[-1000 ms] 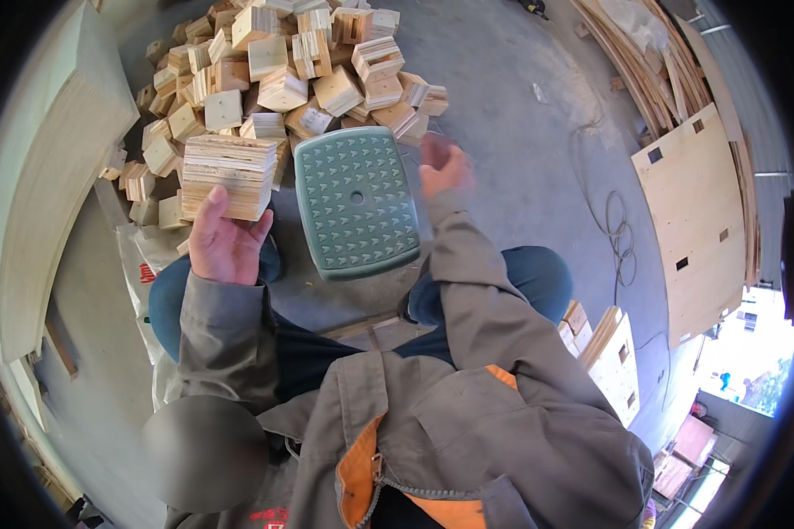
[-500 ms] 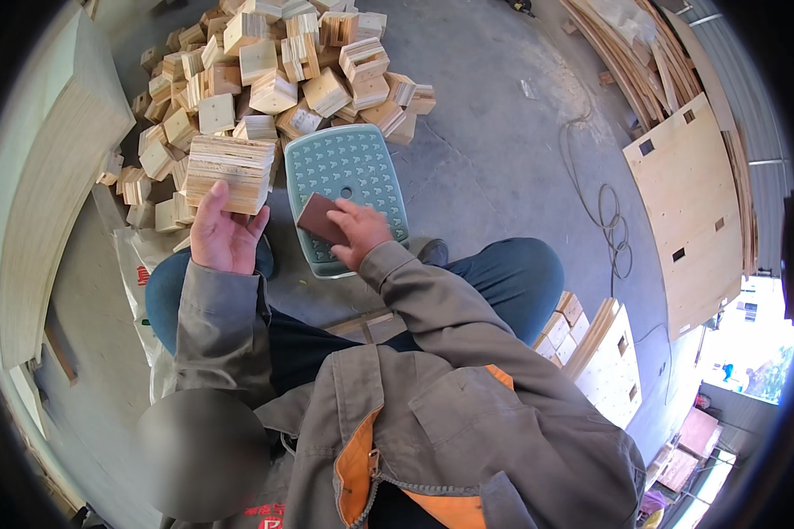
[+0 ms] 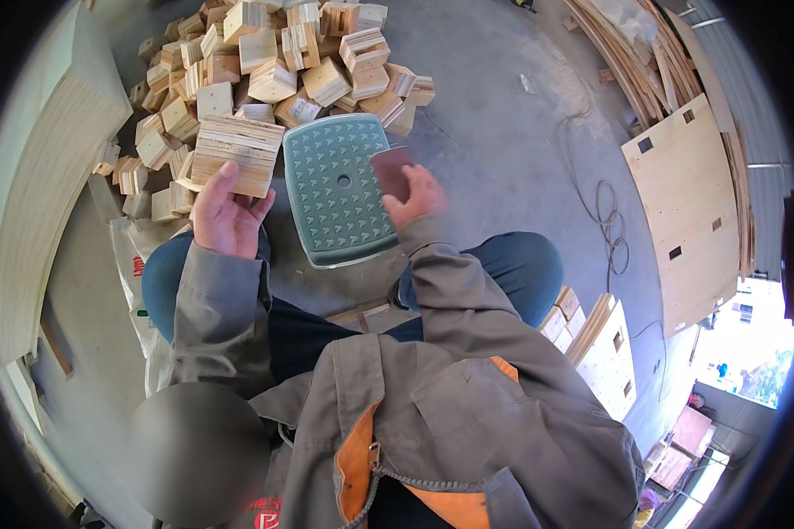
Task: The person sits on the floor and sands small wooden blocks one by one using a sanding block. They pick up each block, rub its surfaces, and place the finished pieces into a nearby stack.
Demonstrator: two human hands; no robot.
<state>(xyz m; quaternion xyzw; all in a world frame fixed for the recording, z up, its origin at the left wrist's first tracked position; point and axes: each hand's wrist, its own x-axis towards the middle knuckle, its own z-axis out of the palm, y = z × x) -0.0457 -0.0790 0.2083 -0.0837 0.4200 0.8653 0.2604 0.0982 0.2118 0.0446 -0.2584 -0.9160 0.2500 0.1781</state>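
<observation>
My left hand (image 3: 229, 216) is closed on a plywood block (image 3: 238, 159) with its layered side up, thumb on the near edge and fingers partly hidden beneath. In my right hand (image 3: 416, 198), slightly smeared by motion, is a thin reddish-brown rectangular piece (image 3: 392, 173), which resembles sandpaper. It hangs over the right edge of a green plastic stool (image 3: 340, 212) with a studded top and a central hole. The stool stands between my knees; the block is just beyond its left edge, apart from the piece.
A large heap of plywood blocks (image 3: 273, 79) lies ahead and to the left. Tall stacked sheets (image 3: 57, 194) stand at the far left. On the right are a cable (image 3: 613, 229) on the floor, a plywood panel with square holes (image 3: 688, 212), and more stacked wood (image 3: 604, 353) beside my knee.
My right hand has swung to the right with the reddish-brown piece, from the stool's middle to its right edge. My left hand and the block have shifted slightly up and right.
</observation>
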